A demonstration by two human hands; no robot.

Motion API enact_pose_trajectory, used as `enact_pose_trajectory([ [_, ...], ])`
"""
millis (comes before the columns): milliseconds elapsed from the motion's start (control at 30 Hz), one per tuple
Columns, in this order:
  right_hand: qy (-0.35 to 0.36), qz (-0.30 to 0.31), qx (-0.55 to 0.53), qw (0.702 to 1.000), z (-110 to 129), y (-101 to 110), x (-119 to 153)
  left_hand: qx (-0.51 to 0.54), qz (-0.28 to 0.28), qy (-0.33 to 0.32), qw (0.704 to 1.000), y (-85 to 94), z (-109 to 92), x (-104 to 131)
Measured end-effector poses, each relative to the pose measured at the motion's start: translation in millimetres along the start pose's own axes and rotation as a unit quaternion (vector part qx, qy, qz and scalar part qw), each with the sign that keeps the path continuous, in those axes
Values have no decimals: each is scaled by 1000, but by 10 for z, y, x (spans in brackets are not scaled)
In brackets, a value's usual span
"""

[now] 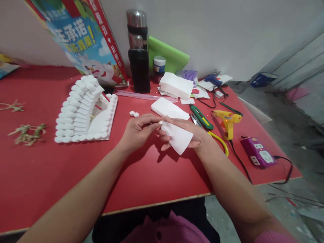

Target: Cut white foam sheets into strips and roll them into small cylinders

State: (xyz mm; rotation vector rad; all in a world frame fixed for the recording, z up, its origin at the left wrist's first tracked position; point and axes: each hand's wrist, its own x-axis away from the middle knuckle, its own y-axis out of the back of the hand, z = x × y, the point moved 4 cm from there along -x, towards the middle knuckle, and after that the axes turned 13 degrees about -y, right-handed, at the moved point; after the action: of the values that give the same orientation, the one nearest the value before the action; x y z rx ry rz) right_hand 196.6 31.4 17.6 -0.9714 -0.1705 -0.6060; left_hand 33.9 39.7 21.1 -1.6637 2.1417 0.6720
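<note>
Between my two hands is a white sheet of thin paper (pixel 180 136), its left end crumpled or rolled. My left hand (pixel 141 130) pinches that rolled end with thumb and fingertips. My right hand (pixel 182 126) has its fingers closed around the same paper, whose loose corner hangs over the palm. Just behind my hands lies a stack of white paper sheets (pixel 169 108). Two small white paper rolls (pixel 134 114) rest left of the stack. Farther left stands a white model (pixel 84 113) with a stepped stair and rows of similar rounded white pieces.
On the right are a green utility knife (pixel 201 116), yellow-handled scissors (pixel 219 141), a yellow glue gun (pixel 227 123) and a purple power socket (pixel 258 152). A thermos (pixel 136 23), black phone (pixel 139 71) and printed box (pixel 86 40) stand behind. Dried straw pieces (pixel 27 133) lie left.
</note>
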Motion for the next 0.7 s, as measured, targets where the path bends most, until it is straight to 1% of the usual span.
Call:
enact_pose_trajectory([
  [100, 12, 1, 1, 1000, -12, 5, 8, -5, 3, -5, 1000, 0, 1, 1],
  [267, 32, -35, 43, 998, -2, 24, 13, -5, -7, 20, 1000, -17, 1, 17],
  [333, 38, -67, 74, 994, 8, 35, 9, 5, -18, 44, 999, -28, 8, 24],
  [400, 66, -133, 109, 983, 33, 62, 13, 17, -39, 67, 997, -30, 18, 30],
  [467, 108, -211, 150, 960, 61, 85, 30, 27, -59, 84, 994, -27, 34, 38],
  [533, 148, -282, 198, 927, 80, 90, 48, 29, -74, 98, 992, -23, 52, 49],
  [633, 195, -364, 270, 870, 82, 70, 48, 23, -96, 121, 988, -24, 75, 72],
  [700, 232, -412, 312, 824, 73, 46, 39, 31, -111, 140, 983, -38, 81, 88],
])
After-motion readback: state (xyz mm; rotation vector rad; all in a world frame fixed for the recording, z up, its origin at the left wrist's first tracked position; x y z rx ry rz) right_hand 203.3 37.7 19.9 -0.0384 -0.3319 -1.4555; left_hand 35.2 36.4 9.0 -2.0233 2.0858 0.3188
